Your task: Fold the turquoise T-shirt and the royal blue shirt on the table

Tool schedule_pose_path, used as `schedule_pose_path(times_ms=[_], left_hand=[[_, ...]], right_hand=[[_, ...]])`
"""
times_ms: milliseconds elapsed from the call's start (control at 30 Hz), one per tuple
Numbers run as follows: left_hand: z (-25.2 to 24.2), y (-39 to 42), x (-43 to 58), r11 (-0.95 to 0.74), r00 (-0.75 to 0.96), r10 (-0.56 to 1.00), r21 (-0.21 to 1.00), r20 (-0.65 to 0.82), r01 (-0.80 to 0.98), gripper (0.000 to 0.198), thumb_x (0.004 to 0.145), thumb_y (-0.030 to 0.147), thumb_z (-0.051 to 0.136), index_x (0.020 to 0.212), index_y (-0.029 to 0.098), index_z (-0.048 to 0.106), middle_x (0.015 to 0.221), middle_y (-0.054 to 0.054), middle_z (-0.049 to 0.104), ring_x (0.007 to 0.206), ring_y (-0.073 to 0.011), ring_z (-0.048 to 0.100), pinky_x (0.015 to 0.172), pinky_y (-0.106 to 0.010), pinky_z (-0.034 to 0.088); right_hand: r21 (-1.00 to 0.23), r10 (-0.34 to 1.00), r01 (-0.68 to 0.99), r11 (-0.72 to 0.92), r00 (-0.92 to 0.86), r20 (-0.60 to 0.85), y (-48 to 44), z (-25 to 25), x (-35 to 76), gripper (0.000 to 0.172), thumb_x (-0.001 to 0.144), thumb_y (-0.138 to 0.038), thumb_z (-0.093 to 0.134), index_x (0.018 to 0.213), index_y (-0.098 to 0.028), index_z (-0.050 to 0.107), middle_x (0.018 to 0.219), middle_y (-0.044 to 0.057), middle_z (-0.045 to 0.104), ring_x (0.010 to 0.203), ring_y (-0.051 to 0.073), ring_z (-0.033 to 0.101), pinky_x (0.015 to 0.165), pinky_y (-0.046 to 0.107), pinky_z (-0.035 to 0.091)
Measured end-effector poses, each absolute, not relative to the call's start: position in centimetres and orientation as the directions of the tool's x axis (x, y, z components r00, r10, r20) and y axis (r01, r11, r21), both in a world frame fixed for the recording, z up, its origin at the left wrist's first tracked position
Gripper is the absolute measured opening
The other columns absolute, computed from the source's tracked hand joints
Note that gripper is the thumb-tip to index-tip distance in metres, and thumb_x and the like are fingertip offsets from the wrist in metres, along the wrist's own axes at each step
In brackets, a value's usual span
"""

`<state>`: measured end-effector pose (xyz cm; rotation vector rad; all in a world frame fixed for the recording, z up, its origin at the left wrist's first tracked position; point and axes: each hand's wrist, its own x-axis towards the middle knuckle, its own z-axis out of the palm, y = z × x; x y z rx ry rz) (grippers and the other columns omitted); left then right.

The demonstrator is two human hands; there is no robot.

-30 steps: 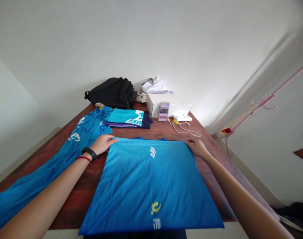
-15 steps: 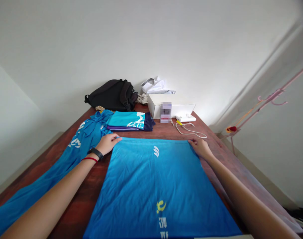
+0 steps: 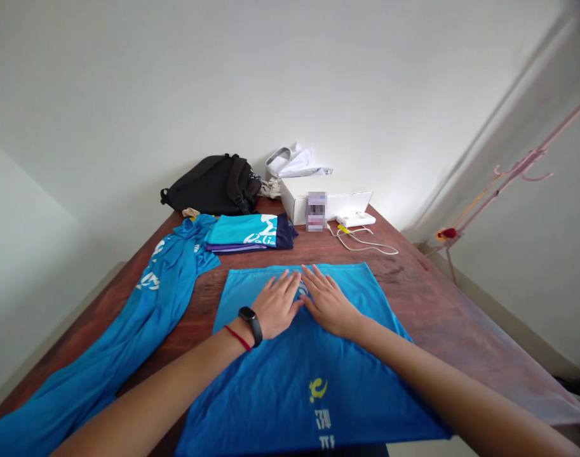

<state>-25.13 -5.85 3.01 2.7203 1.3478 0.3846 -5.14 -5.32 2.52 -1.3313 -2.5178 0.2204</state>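
A blue shirt (image 3: 290,381) with white and yellow prints lies spread on the reddish-brown table (image 3: 442,317), its straight hem toward the wall. My left hand (image 3: 276,304) rests flat on the cloth near that hem, fingers extended, with a black band and a red cord at the wrist. Beside it, my right hand (image 3: 328,301) also lies flat, the fingertips of the two almost meeting over a white logo. Neither hand grips the fabric.
Another blue garment (image 3: 141,317) stretches along the left side. Folded shirts (image 3: 244,231), a black bag (image 3: 208,184), a white box (image 3: 347,197), a small pixelated item (image 3: 316,211) and a white device (image 3: 356,219) with a cable are farther back. A pink rack (image 3: 513,168) stands right.
Both hands have let go of the shirt's far corners and moved inward, now flat on the cloth near its middle. The view has shifted slightly.
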Motion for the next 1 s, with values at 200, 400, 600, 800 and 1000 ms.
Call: schedule_pose_path(times_ms=[200,400,600,800,1000], left_hand=[[0.2,-5.5,-26.5,-0.527,0.498,0.847,0.159,0.187,0.835,0.062,0.102,0.055,0.038,0.153,0.020,0.039,0.163,-0.012,0.029,0.149,-0.0345,0.026,0.118,-0.058,0.026],[0.0,-6.1,-29.2,-0.361,0.340,0.925,0.112,0.171,0.926,0.067,0.102,0.058,0.034,0.155,0.018,0.036,0.163,-0.011,0.028,0.150,-0.0331,0.026,0.119,-0.059,0.024],[0.0,-6.2,-32.3,-0.231,0.222,0.967,0.065,0.129,0.971,0.065,0.101,0.059,0.033,0.156,0.022,0.036,0.163,-0.008,0.027,0.150,-0.0350,0.026,0.118,-0.061,0.024],[0.4,-6.6,-33.7,-0.198,0.192,0.977,0.059,0.096,0.978,0.064,0.101,0.059,0.036,0.156,0.027,0.033,0.165,-0.007,0.022,0.151,-0.0358,0.021,0.117,-0.062,0.024],[1.3,-9.4,-35.8,-0.205,0.202,0.978,0.061,0.056,0.977,0.062,0.102,0.054,0.039,0.156,0.025,0.033,0.165,-0.010,0.016,0.152,-0.0372,0.013,0.118,-0.060,0.024]], right_hand=[[-0.258,0.905,0.869,0.422,-0.422,0.056,-4.8,0.2,-2.8,0.067,0.102,-0.061,0.025,0.158,-0.023,0.030,0.166,0.007,0.016,0.153,0.035,0.009,0.119,0.063,0.019],[-0.212,0.956,0.932,0.293,-0.289,0.049,-4.2,-0.6,1.5,0.072,0.100,-0.068,0.021,0.157,-0.026,0.031,0.166,0.007,0.016,0.153,0.033,0.010,0.121,0.058,0.018],[-0.177,0.971,0.955,0.237,-0.230,0.060,-4.0,-1.4,5.2,0.071,0.100,-0.067,0.021,0.158,-0.026,0.031,0.165,0.004,0.020,0.153,0.031,0.013,0.122,0.055,0.018],[-0.220,0.975,0.950,0.220,-0.219,0.030,-4.0,-1.5,7.2,0.071,0.099,-0.068,0.020,0.158,-0.028,0.029,0.166,0.003,0.019,0.153,0.030,0.014,0.121,0.059,0.018],[-0.321,0.963,0.908,0.271,-0.255,0.091,-6.5,-0.7,9.5,0.070,0.100,-0.066,0.025,0.156,-0.024,0.035,0.166,0.006,0.016,0.153,0.031,0.011,0.121,0.058,0.018]])
